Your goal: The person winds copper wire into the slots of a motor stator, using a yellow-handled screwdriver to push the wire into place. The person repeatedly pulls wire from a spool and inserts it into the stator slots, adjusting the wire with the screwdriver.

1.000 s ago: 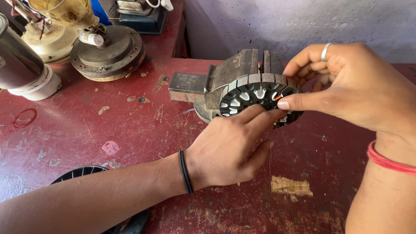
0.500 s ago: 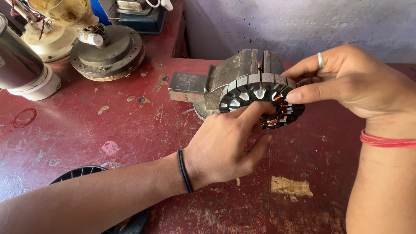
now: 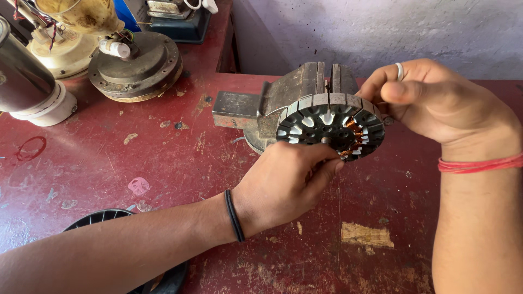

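**Stator held between two hands in front of the vise**

Stator (image 3: pixel 330 126), a round slotted metal disc with a patch of copper winding on its right side, is held up off the table (image 3: pixel 163 163), just in front of the grey bench vise (image 3: pixel 294 95) and overlapping it in this view. Its flat face is turned up toward the camera, so its short central axis points roughly at the viewer and the disc stands nearly on edge.

Left hand (image 3: pixel 283 185) comes up from below the stator, fingers closed on the lower rim near the centre hole. Right hand (image 3: pixel 436 103) sits at the stator's right edge, wearing a ring, fingers curled shut around the rim near the copper winding; whether they pinch a wire there cannot be told. Both hands touch the disc, the left beneath it, the right beside it.

Well to the left of the stator, a round motor housing (image 3: pixel 136 68) and a dark cylinder on a white base (image 3: pixel 30 87) stand on the table. A black fan guard (image 3: pixel 98 220) lies below the left forearm.
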